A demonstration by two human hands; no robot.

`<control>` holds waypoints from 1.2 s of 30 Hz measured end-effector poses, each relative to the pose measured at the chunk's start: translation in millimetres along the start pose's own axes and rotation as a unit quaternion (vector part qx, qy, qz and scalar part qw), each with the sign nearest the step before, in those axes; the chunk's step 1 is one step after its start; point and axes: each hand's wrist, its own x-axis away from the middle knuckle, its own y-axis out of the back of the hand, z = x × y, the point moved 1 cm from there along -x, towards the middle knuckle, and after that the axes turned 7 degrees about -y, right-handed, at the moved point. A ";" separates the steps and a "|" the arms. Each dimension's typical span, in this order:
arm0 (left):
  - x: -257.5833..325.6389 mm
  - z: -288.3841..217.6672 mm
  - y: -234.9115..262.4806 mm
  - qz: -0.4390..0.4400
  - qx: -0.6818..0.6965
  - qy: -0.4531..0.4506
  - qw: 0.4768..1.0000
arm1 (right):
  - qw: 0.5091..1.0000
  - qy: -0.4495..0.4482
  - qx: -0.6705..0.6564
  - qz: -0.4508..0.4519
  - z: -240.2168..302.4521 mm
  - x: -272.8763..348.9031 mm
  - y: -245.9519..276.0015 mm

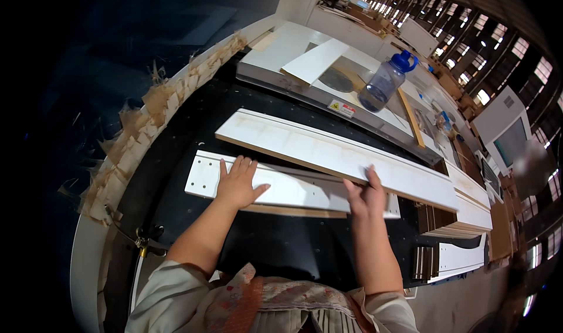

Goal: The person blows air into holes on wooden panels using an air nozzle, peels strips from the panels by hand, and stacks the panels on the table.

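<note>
Two long white boards lie side by side on a black table. My left hand rests flat on the nearer board, fingers stretched and thumb apart. That board has several small drilled holes, a grouped set at its left end. The farther board is longer, with a groove along its far side and a brown near edge. It overlaps the nearer board toward the right. At that brown edge is my right hand, thumb and one finger apart, a fingertip over the white surface; its other fingers are partly hidden.
Behind the boards stands a machine bed with a blue-lidded water bottle and a loose white panel. Stacked boards sit at the right. A ragged taped rim runs along the left, with a brass fitting near its lower end.
</note>
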 end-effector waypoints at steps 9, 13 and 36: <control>19.2 -2.7 1.1 -0.008 -0.005 -0.003 1.000 | 0.989 -0.097 -0.098 0.053 -131.5 -154.4 -6.6; 15.7 -9.2 1.5 -0.017 -0.016 -0.010 1.000 | 0.992 -0.022 -0.084 0.087 -145.8 -170.7 -3.9; -65.2 -43.9 7.7 -0.078 -0.111 -0.177 0.975 | 0.776 0.181 0.590 -0.131 5.6 200.5 154.5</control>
